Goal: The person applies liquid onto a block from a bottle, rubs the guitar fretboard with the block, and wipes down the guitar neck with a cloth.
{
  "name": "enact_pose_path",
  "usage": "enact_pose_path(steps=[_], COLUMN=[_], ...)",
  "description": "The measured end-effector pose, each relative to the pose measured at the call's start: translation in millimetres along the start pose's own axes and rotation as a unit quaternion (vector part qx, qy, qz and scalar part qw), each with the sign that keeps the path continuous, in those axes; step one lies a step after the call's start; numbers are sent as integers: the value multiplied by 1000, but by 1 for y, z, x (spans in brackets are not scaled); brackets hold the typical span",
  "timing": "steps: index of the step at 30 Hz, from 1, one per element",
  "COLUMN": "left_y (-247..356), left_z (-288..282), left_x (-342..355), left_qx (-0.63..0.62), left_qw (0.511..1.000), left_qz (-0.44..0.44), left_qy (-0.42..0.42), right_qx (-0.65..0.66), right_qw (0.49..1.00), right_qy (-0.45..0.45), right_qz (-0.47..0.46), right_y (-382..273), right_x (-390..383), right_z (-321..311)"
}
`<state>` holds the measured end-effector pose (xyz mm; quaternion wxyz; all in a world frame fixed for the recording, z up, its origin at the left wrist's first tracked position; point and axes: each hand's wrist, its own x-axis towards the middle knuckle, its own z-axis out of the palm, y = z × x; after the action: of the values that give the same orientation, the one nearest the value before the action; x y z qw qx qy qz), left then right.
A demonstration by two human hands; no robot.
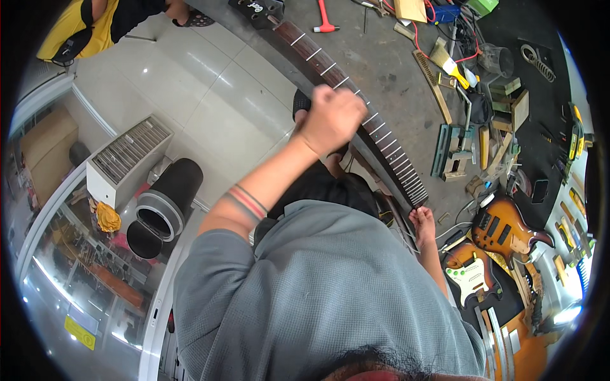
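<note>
A guitar neck with a dark fretboard and bright frets runs slantwise along the bench edge, its black headstock at the far end. Over the middle of the fretboard, my left hand is closed and a little blurred. Its fingers curl out of sight, so whatever they may hold is hidden. At the near right end of the neck, my right hand pinches the fretboard's end between thumb and fingers.
A red hammer, a yellow-handled brush and a green vise are on the bench. Two sunburst guitar bodies rest at right. A black bin stands on the tiled floor at left. Another person is at upper left.
</note>
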<state>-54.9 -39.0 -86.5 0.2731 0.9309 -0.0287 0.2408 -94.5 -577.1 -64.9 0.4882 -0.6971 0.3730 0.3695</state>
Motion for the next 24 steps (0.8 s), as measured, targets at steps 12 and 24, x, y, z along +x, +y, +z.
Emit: enact_pose_path(steps=[12, 24], left_y=[-73, 30], left_z=[-23, 22], left_x=[19, -5], left_qx=[198, 135], left_qw=[970, 990], left_qz=[-25, 12], left_qy=[138, 35], right_qx=[-36, -57], right_qw=[997, 992], right_qy=[-52, -60], right_qz=[-54, -94], right_y=[0, 0], right_x=[9, 16], right_z=[-3, -3])
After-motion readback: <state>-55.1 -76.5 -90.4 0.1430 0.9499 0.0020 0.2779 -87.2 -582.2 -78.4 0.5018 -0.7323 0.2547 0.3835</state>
